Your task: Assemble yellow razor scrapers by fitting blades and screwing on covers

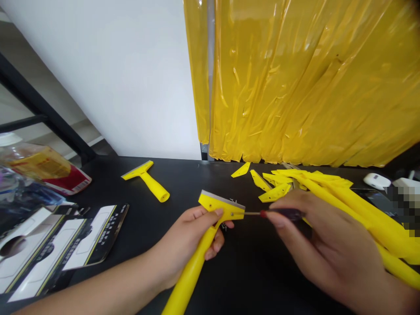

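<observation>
My left hand (193, 236) is closed around the neck of a yellow scraper (192, 271), its thumb pressed on the head below the metal blade. The long handle runs down toward me. In my right hand (331, 240) is a screwdriver (290, 213) with a dark handle and thin shaft. Its tip reaches the right end of the scraper head, near a small screw; whether it touches the screw I cannot tell. A shorter yellow scraper (149, 179) with a blade lies on the black table (256, 271), beyond my left hand.
Loose yellow head plates (275, 192) and long yellow handles (357, 210) are piled at right. Black-and-white cardboard packaging (72, 245) and a labelled bottle (49, 168) are at left. A yellow plastic sheet (295, 87) hangs behind, and a white case (377, 180) sits far right.
</observation>
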Available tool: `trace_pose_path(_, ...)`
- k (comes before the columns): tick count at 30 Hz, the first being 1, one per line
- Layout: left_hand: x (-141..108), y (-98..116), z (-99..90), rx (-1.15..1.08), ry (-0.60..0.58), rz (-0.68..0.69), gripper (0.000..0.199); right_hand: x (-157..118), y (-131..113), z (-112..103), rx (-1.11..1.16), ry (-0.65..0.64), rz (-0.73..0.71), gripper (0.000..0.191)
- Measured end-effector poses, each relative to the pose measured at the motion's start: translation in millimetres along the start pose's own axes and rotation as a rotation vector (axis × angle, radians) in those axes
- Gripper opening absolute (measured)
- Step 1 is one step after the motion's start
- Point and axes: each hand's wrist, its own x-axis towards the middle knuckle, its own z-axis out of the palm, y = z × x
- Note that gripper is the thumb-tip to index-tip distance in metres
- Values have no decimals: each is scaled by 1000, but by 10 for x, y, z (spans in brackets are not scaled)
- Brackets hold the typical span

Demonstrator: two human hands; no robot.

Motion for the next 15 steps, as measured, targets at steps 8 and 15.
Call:
trace_pose_path(8, 27, 87, -35, -66, 95, 80, 24, -128, 196, 150, 373, 106, 256, 13)
trace_pose_path(15, 72, 54, -92, -138, 95, 116, 26, -114, 220, 323, 185, -110, 32, 16)
